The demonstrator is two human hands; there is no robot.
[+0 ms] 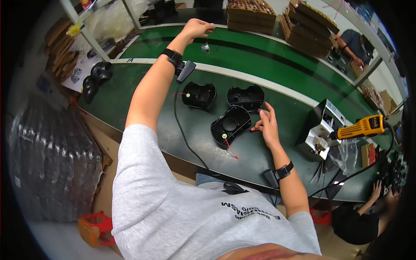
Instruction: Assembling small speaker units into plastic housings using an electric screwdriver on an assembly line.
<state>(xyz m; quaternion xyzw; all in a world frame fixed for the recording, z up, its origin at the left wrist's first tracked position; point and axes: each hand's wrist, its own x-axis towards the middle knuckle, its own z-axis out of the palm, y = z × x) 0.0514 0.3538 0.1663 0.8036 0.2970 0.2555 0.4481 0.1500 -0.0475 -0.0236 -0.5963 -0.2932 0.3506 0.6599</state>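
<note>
My left hand (198, 29) is stretched out over the green conveyor belt, fingertips pinched together. Just below it is a small shiny, clear-looking piece (205, 47); whether it hangs from the fingers I cannot tell. On the dark bench, my right hand (268, 125) has its fingers apart, beside a black plastic shell with a round grille (232, 124) that has a small disc and red wire. Its fingertips come close to another black shell (245, 98) behind. Left of these lies a third black shell (199, 95), also with a disc and red wire.
At the right stand a metal box-shaped device (321, 130) and a yellow-and-black corded tool (362, 127). Curved black parts (96, 80) lie at the far left. Cardboard trays (251, 17) are stacked beyond the belt. Other people (357, 223) work at the right.
</note>
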